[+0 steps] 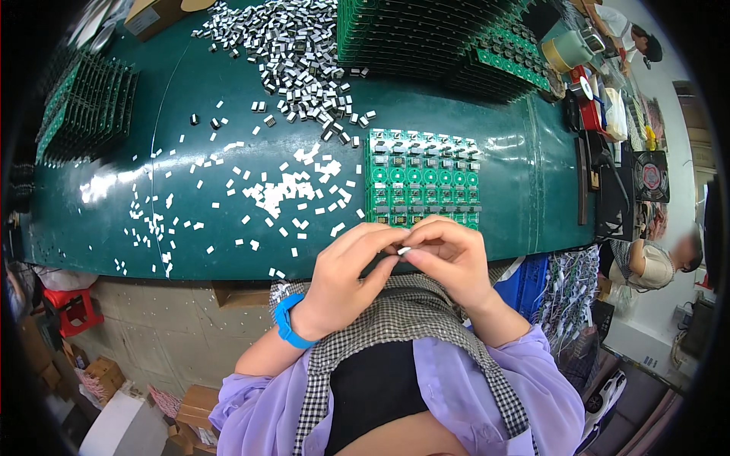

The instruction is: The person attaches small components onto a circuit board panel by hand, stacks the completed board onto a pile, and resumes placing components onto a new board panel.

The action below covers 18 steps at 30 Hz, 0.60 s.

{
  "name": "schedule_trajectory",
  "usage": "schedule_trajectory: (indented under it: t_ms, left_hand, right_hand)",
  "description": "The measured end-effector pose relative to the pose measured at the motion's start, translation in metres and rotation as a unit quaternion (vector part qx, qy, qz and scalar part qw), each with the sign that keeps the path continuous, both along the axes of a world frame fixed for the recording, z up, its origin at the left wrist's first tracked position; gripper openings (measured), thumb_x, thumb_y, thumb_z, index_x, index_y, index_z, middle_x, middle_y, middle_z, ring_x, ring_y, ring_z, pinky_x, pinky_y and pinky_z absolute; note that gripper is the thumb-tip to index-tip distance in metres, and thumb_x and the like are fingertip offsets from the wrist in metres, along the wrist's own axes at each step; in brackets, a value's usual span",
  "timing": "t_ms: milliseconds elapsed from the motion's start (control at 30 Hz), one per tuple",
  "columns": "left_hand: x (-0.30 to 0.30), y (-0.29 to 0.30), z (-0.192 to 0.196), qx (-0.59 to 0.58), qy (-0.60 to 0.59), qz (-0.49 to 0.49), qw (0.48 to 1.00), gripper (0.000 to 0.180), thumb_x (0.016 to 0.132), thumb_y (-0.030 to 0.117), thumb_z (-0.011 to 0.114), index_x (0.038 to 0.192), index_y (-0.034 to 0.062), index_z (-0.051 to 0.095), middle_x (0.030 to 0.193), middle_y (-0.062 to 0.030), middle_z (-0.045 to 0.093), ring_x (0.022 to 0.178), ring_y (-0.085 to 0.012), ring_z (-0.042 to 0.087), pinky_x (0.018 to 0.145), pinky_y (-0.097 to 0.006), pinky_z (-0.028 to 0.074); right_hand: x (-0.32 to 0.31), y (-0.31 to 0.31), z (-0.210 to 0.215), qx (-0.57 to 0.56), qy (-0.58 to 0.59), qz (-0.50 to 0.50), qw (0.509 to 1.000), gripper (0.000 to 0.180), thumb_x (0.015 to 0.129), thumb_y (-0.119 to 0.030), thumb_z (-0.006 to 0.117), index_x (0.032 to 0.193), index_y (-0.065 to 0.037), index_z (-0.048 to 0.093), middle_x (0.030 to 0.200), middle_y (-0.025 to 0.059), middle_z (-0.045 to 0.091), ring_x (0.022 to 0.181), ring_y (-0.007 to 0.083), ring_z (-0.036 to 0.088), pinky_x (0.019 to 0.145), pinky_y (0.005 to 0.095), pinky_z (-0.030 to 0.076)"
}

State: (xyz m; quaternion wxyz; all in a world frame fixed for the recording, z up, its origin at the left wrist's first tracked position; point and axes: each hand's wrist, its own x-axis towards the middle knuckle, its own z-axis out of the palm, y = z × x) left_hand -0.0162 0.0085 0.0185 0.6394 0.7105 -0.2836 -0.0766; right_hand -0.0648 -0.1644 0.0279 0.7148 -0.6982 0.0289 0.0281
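Note:
Just off the table's near edge, my left hand (342, 277) and my right hand (450, 258) meet with their fingers pinched together. Between the fingertips is a small white-faced part (404, 251), with something dark beside it; the fingers cover most of it. Right beyond my hands lies a panel of green circuit boards (423, 175) in rows, fitted with small dark and white components. To its left, small white rectangular pieces (275, 194) are scattered over the green table. Farther back is a large heap of small black-and-white block-shaped components (300, 64).
Tall stacks of green circuit boards stand at the back (403, 34) and far left (91, 106). A yellowish container (566, 52) and a black fan (651, 176) are at the right. Two other people are off to the right. A red stool (72, 310) stands below the table's left end.

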Motion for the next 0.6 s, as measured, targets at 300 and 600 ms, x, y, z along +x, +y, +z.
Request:
schedule_trajectory:
  t_ms: [300, 600]
  left_hand:
    - [0.0, 0.003, -0.01, -0.034, -0.052, 0.012, 0.998, 0.02, 0.068, -0.007, 0.07, 0.087, -0.0004, 0.064, 0.081, -0.0118, 0.066, 0.074, -0.0223, 0.065, 0.064, -0.029, 0.051]
    - [-0.004, -0.002, -0.008, -0.05, -0.096, 0.01, 0.994, 0.018, 0.067, -0.007, 0.069, 0.082, 0.0, 0.062, 0.082, -0.0108, 0.064, 0.07, -0.0223, 0.062, 0.06, -0.03, 0.049]
  right_hand:
    - [-0.006, -0.005, -0.007, 0.284, 0.117, 0.041, 0.951, 0.012, 0.088, -0.001, 0.058, 0.098, 0.005, 0.059, 0.095, 0.0109, 0.061, 0.086, 0.019, 0.065, 0.077, 0.0304, 0.055]
    - [-0.008, -0.005, 0.0, 0.194, 0.016, 0.037, 0.98, 0.012, 0.086, 0.004, 0.058, 0.098, 0.007, 0.061, 0.099, 0.014, 0.059, 0.088, 0.0189, 0.063, 0.08, 0.0314, 0.055]
